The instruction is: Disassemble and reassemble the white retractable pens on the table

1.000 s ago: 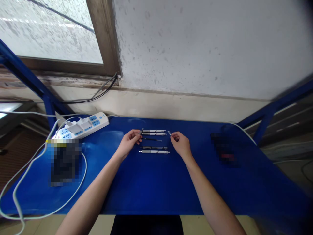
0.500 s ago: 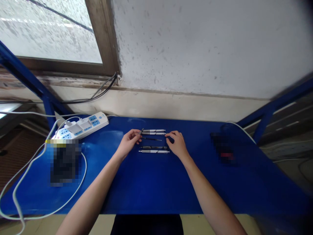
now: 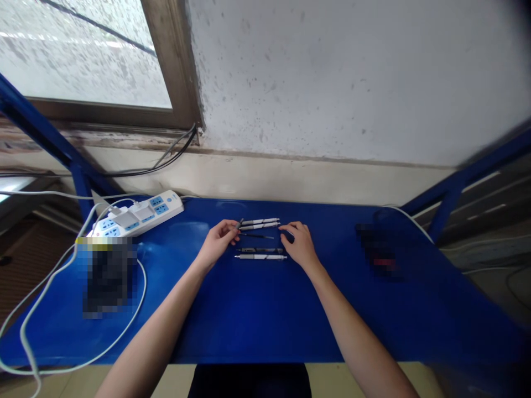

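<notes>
My left hand (image 3: 220, 239) is closed, its thumb and fingers pinching a small dark grey pen part (image 3: 240, 223) by the left ends of the pens. My right hand (image 3: 299, 241) is at their right ends, fingers curved with a gap between thumb and forefinger and nothing visible in it. Between the hands lie two white-and-grey pens, the upper pen (image 3: 266, 221) and the lower pen (image 3: 265, 225). Below them is a thin dark pen refill (image 3: 259, 236). Nearer me are a dark pen barrel (image 3: 263, 250) and another white-and-grey pen (image 3: 261, 257), side by side.
The blue table (image 3: 257, 315) meets the wall at the back. At the left is a white power strip (image 3: 168, 207) with plugs, looping white cables and a blurred dark object (image 3: 108, 276). A dark object with red (image 3: 379, 254) lies at the right.
The two upper pens shift slightly, their right ends now a little apart from each other. My right hand edges left. My left hand keeps its pinch.
</notes>
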Motion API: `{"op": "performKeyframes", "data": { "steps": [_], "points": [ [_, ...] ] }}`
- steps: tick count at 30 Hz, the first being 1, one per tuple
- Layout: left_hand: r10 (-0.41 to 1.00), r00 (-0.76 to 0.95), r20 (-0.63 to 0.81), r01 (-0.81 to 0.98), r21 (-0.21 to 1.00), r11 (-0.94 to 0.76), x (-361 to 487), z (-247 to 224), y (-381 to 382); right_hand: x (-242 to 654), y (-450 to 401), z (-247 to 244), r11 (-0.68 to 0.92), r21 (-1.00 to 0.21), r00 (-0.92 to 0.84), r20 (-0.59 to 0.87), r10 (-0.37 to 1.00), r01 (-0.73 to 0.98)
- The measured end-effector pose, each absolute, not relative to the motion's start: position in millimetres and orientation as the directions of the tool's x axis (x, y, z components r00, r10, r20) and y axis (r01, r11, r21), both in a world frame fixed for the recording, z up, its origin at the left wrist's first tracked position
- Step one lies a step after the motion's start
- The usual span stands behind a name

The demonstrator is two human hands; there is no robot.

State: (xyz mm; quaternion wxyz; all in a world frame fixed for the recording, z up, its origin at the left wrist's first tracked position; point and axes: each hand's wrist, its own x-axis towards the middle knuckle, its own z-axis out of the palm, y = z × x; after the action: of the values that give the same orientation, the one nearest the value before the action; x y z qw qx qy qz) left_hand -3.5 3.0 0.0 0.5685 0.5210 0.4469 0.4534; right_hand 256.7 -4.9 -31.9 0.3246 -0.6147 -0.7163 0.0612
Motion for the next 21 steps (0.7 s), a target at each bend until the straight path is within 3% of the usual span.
{"op": "performKeyframes", "data": {
  "steps": [6,10,16,21],
  "points": [
    [0.982,0.184,-0.033,-0.043,0.998,0.041,-3,2,3,253,-7,-23,0.26,-0.486,-0.011,0.456,0.89,0.834],
    [0.983,0.174,-0.052,-0.036,0.998,0.059,-2,2,2,246,-11,-14,0.357,-0.519,-0.073,0.489,0.869,0.777],
    [0.987,0.157,-0.016,0.012,1.0,0.014,-3,0,2,243,-11,-19,0.382,-0.643,-0.203,0.337,0.92,0.664],
    [0.985,0.171,-0.022,0.034,0.999,0.016,-2,-1,1,242,-8,-23,0.336,-0.662,-0.199,0.276,0.94,0.67]
  ]
}}
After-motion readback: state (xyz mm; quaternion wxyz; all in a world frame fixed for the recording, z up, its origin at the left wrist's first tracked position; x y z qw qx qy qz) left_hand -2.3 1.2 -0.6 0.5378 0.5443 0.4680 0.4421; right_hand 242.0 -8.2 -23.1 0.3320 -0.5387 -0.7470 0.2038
